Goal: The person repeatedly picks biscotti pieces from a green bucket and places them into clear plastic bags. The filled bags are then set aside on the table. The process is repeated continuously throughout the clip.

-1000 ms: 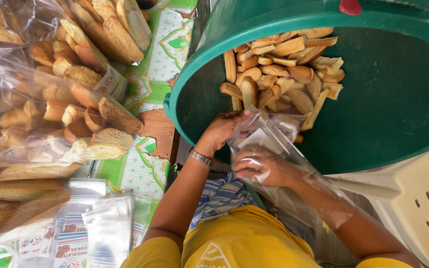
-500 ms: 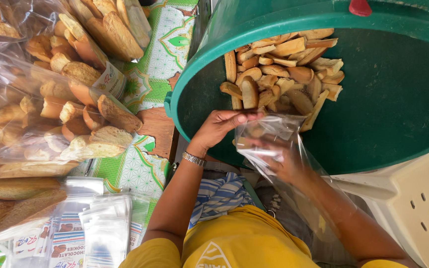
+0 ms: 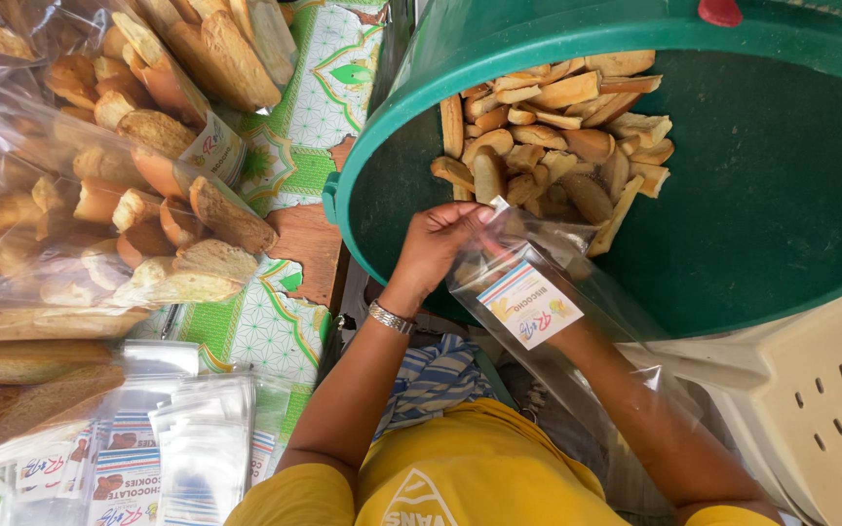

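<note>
A big green tub [image 3: 382, 146] lies tilted toward me with a pile of toasted bread pieces [image 3: 548, 136] inside. My left hand [image 3: 436, 244], a metal watch on its wrist, pinches the open edge of a clear plastic bag [image 3: 538, 292] with a small coloured label, just below the pile. My right hand [image 3: 592, 341] is behind the bag and shows only dimly through the plastic. It seems to grip the bag's other side. I cannot see any bread in the bag.
Large clear bags full of bread pieces [image 3: 119, 195] are piled at the left on a green patterned cloth [image 3: 285, 321]. A stack of empty labelled bags [image 3: 177, 438] lies at the lower left. A cream perforated plastic stool [image 3: 821, 390] stands at the right under the tub.
The bag has turned so its label faces me and now covers my right hand. My left hand has shifted slightly along the bag's mouth, near the bread.
</note>
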